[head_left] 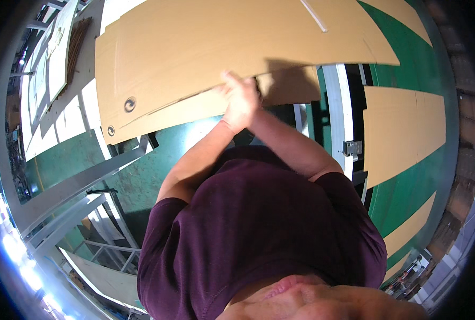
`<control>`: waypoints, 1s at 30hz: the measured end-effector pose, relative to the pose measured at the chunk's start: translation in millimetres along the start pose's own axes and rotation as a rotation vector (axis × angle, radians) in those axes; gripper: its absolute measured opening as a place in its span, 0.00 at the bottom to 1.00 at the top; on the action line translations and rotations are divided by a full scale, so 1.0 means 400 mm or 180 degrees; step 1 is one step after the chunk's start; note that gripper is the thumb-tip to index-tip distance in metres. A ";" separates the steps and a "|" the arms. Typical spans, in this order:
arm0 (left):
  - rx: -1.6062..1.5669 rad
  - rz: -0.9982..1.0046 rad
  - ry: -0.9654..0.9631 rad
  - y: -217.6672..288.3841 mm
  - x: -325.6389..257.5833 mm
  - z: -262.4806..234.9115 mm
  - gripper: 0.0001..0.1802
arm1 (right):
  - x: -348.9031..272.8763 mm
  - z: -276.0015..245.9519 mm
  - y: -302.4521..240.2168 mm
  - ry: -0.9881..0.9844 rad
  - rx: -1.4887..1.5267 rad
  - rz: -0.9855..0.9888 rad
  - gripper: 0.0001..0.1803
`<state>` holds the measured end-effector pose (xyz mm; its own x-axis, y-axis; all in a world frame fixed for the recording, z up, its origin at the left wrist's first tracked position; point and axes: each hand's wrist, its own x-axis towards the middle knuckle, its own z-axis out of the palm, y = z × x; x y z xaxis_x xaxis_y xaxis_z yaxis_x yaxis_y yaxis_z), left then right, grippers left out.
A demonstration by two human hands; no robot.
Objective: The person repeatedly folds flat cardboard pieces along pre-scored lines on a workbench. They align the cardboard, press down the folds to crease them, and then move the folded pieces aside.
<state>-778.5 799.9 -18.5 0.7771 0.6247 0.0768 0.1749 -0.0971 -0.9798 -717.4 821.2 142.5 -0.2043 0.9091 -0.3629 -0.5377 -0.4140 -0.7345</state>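
Note:
A large brown cardboard sheet point(237, 42) stretches across the upper view, its near edge running in front of my body. Beneath it a second cardboard layer point(168, 112) shows along that edge, with a dark gap between the two. My left hand point(235, 115) and my right hand point(243, 90) meet at the edge, overlapping so that they are hard to separate. The fingertips over the cardboard are smeared by motion. Other fingers are hidden, so how firmly either hand grips cannot be made out.
To the right, cardboard pieces point(405, 133) lie on a green surface point(403, 74). A pale metal frame bar with a hinge-like bracket point(352, 148) stands nearer me. At left are a white panel point(51, 53) and grey metal rails point(83, 173) above a green floor point(141, 181).

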 end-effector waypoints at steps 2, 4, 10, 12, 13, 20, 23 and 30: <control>-0.2307 -0.0408 0.0032 -0.054 -0.034 -0.060 0.24 | -0.076 0.047 0.076 -0.0478 0.0589 0.0742 0.14; -0.5071 -0.1268 0.0252 -0.168 -0.067 -0.136 0.23 | -0.109 0.043 0.106 -0.0844 0.0587 0.1912 0.16; -0.7256 -0.1226 -0.1895 -0.430 -0.209 -0.175 0.18 | -0.122 -0.119 -0.186 -0.1801 -0.0441 0.1596 0.15; -0.7000 -0.1673 -0.0471 -0.440 -0.150 -0.171 0.21 | -0.039 -0.296 -0.266 -0.0931 -0.1698 -0.0424 0.11; -0.6542 -0.1656 -0.0257 -0.474 -0.090 -0.183 0.23 | -0.014 -0.362 -0.349 -0.0029 -0.2671 -0.1289 0.11; -0.5105 -0.0634 0.0286 -0.282 0.111 -0.123 0.24 | 0.162 -1.061 -0.656 0.1978 -0.3170 -0.0487 0.29; -0.5349 -0.0620 -0.0053 -0.346 0.118 -0.130 0.25 | 0.201 -0.943 -0.778 0.1764 -0.3807 -0.0150 0.24; -0.5525 -0.1022 -0.0291 -0.359 0.127 -0.104 0.28 | 0.249 -0.393 -0.829 -0.0692 -0.4360 -0.0883 0.22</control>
<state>-738.9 813.3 133.9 0.5638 0.8140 0.1399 0.7274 -0.5696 0.3827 -430.8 1041.7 259.7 -0.4124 0.9037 -0.1148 0.6020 0.1757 -0.7789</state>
